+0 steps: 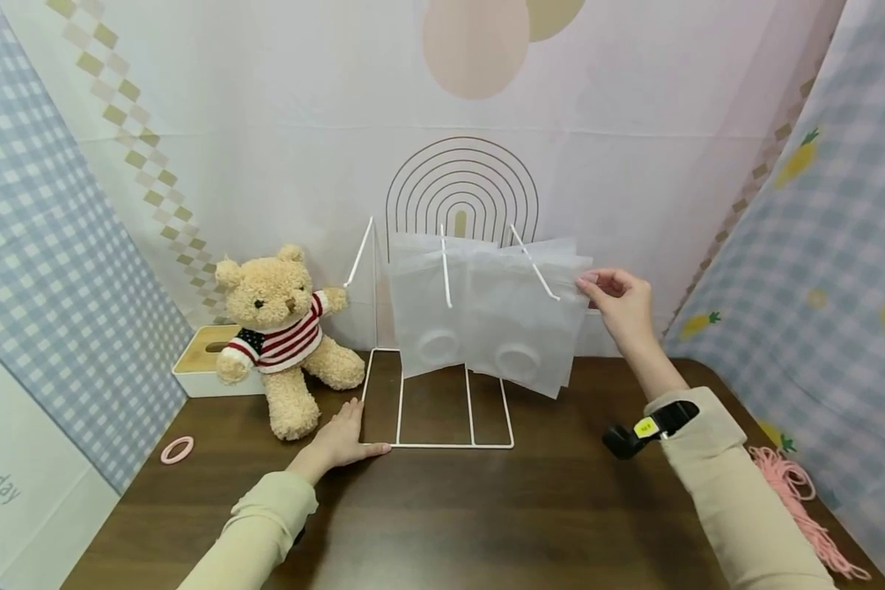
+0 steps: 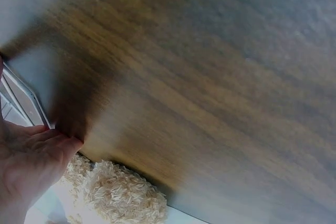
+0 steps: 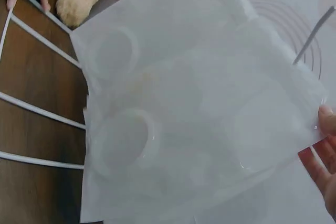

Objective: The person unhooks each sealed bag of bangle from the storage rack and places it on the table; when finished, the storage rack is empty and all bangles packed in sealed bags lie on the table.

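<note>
A white wire rack (image 1: 453, 447) stands on the dark wood table with three slanted prongs. Frosted translucent bags hang from its middle and right prongs, each showing a round ring-like shape through the film. My right hand (image 1: 623, 307) pinches the upper right corner of the right-hand bag (image 1: 524, 315) between thumb and fingers. This bag overlaps the left-hand bag (image 1: 419, 299). At the rack's front left corner my left hand (image 1: 339, 438) rests with its fingers extended along the base wire and thumb on the front wire. Nothing hangs on the left prong (image 1: 359, 252).
A teddy bear (image 1: 288, 344) in a striped sweater leans against a white tissue box (image 1: 192, 382) left of the rack. Near the left table edge lies a pink ring (image 1: 177, 450). A bundle of pink rope (image 1: 804, 508) lies at the right edge. Curtains surround the table.
</note>
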A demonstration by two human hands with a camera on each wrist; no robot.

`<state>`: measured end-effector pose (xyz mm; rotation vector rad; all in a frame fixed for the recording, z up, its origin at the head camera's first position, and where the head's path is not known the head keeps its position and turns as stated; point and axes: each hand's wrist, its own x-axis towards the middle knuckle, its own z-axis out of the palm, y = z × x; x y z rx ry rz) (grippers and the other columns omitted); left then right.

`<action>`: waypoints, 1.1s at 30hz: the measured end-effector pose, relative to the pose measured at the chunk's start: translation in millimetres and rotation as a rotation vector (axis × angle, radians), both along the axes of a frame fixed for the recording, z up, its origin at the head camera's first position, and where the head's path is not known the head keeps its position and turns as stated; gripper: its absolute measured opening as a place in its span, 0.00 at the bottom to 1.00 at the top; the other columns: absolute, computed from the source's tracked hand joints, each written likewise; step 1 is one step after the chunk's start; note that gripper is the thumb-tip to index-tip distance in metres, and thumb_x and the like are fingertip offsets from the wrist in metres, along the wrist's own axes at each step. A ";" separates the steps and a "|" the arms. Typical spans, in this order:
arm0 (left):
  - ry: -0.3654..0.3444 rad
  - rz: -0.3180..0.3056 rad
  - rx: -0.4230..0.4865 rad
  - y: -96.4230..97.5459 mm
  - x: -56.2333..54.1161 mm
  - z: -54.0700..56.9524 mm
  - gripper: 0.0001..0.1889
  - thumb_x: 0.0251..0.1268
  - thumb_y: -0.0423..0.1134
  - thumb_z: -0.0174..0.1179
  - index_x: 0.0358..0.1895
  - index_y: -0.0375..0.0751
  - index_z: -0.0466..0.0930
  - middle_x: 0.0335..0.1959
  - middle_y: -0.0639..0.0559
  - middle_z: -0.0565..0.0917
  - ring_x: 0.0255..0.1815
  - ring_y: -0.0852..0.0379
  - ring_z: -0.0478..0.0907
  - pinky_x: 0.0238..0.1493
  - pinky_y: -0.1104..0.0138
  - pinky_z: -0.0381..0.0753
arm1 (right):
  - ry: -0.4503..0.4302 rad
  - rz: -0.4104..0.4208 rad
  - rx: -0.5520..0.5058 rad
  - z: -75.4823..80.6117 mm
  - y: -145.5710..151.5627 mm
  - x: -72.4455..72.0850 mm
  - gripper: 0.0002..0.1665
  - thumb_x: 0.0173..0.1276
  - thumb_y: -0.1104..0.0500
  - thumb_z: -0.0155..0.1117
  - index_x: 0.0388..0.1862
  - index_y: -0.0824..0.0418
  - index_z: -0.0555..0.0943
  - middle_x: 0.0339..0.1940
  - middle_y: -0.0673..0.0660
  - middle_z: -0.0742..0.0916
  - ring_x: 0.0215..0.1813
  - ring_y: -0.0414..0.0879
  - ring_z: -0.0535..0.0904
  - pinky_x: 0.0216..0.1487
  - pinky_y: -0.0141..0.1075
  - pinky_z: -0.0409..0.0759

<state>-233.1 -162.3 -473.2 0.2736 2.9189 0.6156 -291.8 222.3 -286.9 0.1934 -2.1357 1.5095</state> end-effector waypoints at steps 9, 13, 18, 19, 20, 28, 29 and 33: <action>-0.004 -0.008 0.011 -0.2 -0.6 1.1 0.54 0.49 0.60 0.62 0.66 0.20 0.50 0.68 0.24 0.53 0.70 0.32 0.50 0.67 0.46 0.56 | -0.010 0.054 -0.014 11.8 8.3 25.4 0.14 0.55 0.59 0.68 0.37 0.68 0.84 0.23 0.36 0.86 0.26 0.30 0.81 0.27 0.25 0.80; 0.006 -0.014 0.016 -1.1 -0.8 -1.8 0.54 0.49 0.60 0.62 0.66 0.20 0.50 0.67 0.24 0.54 0.70 0.32 0.50 0.67 0.46 0.56 | -0.027 0.094 -0.033 16.3 13.6 37.1 0.11 0.55 0.61 0.68 0.36 0.66 0.85 0.23 0.35 0.86 0.27 0.31 0.82 0.27 0.25 0.80; 0.015 -0.026 0.019 -1.3 -0.5 -4.1 0.54 0.48 0.60 0.63 0.66 0.19 0.50 0.67 0.23 0.54 0.69 0.32 0.51 0.67 0.45 0.56 | -0.031 0.134 -0.023 19.8 19.2 50.5 0.05 0.56 0.64 0.67 0.31 0.61 0.87 0.23 0.36 0.86 0.27 0.32 0.82 0.26 0.25 0.80; 0.017 -0.028 0.021 -1.2 0.0 -4.4 0.54 0.48 0.60 0.63 0.65 0.19 0.50 0.67 0.23 0.54 0.69 0.31 0.51 0.67 0.45 0.56 | -0.034 0.139 -0.021 19.9 19.9 52.8 0.05 0.56 0.64 0.67 0.31 0.61 0.87 0.23 0.36 0.86 0.27 0.32 0.82 0.25 0.24 0.80; 0.017 -0.028 0.025 -1.1 0.4 -4.9 0.54 0.48 0.61 0.63 0.65 0.19 0.50 0.67 0.23 0.54 0.69 0.31 0.51 0.67 0.45 0.56 | -0.036 0.140 -0.017 20.1 20.6 55.1 0.04 0.56 0.64 0.67 0.31 0.60 0.87 0.23 0.36 0.86 0.27 0.32 0.82 0.25 0.24 0.80; 0.006 -0.036 0.032 -2.8 1.1 -6.3 0.54 0.49 0.61 0.62 0.66 0.19 0.49 0.67 0.23 0.53 0.69 0.31 0.50 0.66 0.44 0.56 | 0.032 0.246 -0.120 25.7 30.3 77.4 0.05 0.54 0.69 0.66 0.30 0.64 0.87 0.25 0.43 0.88 0.27 0.36 0.83 0.24 0.26 0.79; 0.005 -0.036 0.031 -3.0 0.8 -5.9 0.54 0.49 0.61 0.62 0.66 0.19 0.49 0.67 0.23 0.53 0.69 0.31 0.50 0.66 0.44 0.55 | 0.049 0.276 -0.148 27.3 32.2 80.7 0.06 0.54 0.70 0.65 0.30 0.65 0.87 0.26 0.45 0.89 0.27 0.37 0.84 0.24 0.26 0.79; -0.003 -0.043 0.030 -2.6 -1.0 -3.1 0.54 0.50 0.60 0.61 0.66 0.19 0.48 0.68 0.23 0.52 0.70 0.31 0.49 0.67 0.44 0.55 | 0.106 0.357 -0.210 33.1 42.6 94.3 0.09 0.54 0.76 0.62 0.30 0.68 0.86 0.27 0.49 0.89 0.29 0.38 0.85 0.26 0.26 0.80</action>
